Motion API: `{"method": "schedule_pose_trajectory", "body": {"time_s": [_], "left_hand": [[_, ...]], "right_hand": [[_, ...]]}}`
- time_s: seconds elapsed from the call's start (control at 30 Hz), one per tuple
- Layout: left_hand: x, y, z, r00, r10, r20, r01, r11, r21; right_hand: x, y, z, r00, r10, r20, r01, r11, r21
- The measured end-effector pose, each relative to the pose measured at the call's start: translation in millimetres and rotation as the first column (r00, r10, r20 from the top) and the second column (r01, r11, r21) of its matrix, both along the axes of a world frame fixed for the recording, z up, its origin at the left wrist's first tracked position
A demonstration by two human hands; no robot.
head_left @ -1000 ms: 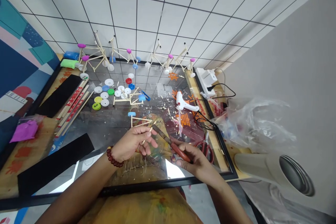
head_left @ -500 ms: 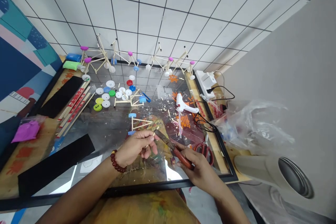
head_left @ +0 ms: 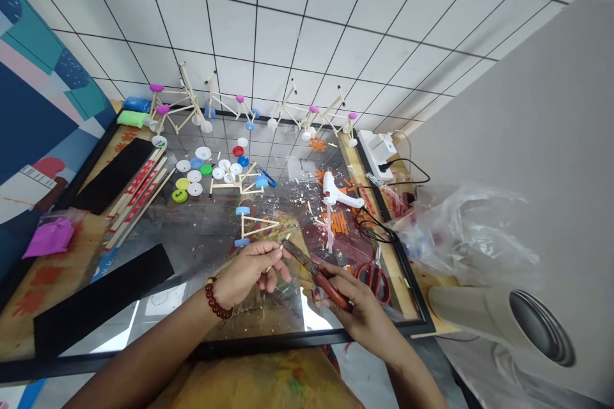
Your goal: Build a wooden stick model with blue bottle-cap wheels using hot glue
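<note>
My left hand (head_left: 247, 271) pinches a short wooden stick (head_left: 277, 254) just above the glass tabletop (head_left: 201, 233). My right hand (head_left: 352, 307) grips the red handles of a pair of pliers (head_left: 314, 271), whose dark jaws meet the stick's tip. Just beyond the hands lies a small stick frame with blue caps (head_left: 252, 227). A bead bracelet (head_left: 217, 300) circles my left wrist.
A white glue gun (head_left: 338, 188) with a black cord, red scissors (head_left: 374, 278) and a power strip (head_left: 378, 144) lie at right. Coloured bottle caps (head_left: 201, 169), chopstick packs (head_left: 137, 198), black strips (head_left: 96, 297) and stick models (head_left: 177, 102) along the tiled wall. A plastic bag (head_left: 465, 230) and roll at right.
Both hands drifted slightly toward me and to the right, keeping the stick and the pliers together; the camera view shifted a little.
</note>
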State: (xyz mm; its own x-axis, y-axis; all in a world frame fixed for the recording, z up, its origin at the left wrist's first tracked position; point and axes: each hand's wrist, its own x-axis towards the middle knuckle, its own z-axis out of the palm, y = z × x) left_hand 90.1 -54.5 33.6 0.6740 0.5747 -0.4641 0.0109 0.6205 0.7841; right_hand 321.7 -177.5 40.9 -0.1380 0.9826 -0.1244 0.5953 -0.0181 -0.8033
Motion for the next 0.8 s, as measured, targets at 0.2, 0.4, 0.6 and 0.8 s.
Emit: {"method": "schedule_pose_trajectory", "body": {"time_s": [0.2, 0.4, 0.6, 0.8], "left_hand": [[0, 0, -2.1, 0.999, 0.027, 0.019, -0.025, 0.998, -0.064], [5, -9, -1.7, 1.000, 0.014, 0.022, -0.013, 0.999, -0.044], [8, -13, 0.6, 1.000, 0.002, 0.001, -0.002, 0.997, -0.075], [4, -5, -5.7, 0.996, 0.072, 0.056, -0.067, 0.994, -0.086]], "right_hand": [[0, -2, -4.7, 0.999, -0.042, -0.030, 0.042, 0.999, -0.007], [-5, -7, -15.6, 0.996, -0.067, -0.053, 0.067, 0.998, -0.009], [-5, -9, -29.0, 0.995, -0.071, -0.072, 0.070, 0.997, -0.012], [-5, -1, -21.5, 0.995, -0.051, -0.084, 0.048, 0.998, -0.035]]}}
